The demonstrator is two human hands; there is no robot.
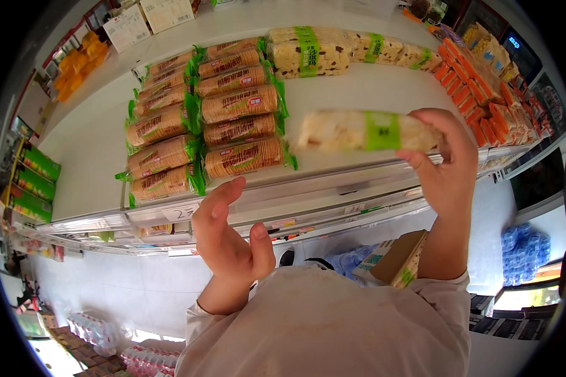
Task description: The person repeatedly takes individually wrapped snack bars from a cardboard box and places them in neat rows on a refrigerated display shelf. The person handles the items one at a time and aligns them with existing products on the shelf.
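My right hand (445, 162) grips the right end of a wrapped sachima bar pack (339, 129) with a green band, held blurred over the white shelf (372, 89). Held up near the shelf's front edge, my left hand (233, 235) is empty, its thumb and fingers apart. Just beyond it lie two columns of round biscuit packs (243, 155) in clear and green wrappers. Behind the held pack, a stack of sachima packs (309, 52) stands at the back of the shelf, with more packs (375, 47) lying in a row to its right.
Orange-wrapped snack packs (476, 89) are piled at the right. Green canisters (33, 184) stand at far left, near orange packets (80, 63). White boxes (127, 28) sit at the back left. An open cardboard box (391, 259) with sachima packs is beside my body, below the shelf edge.
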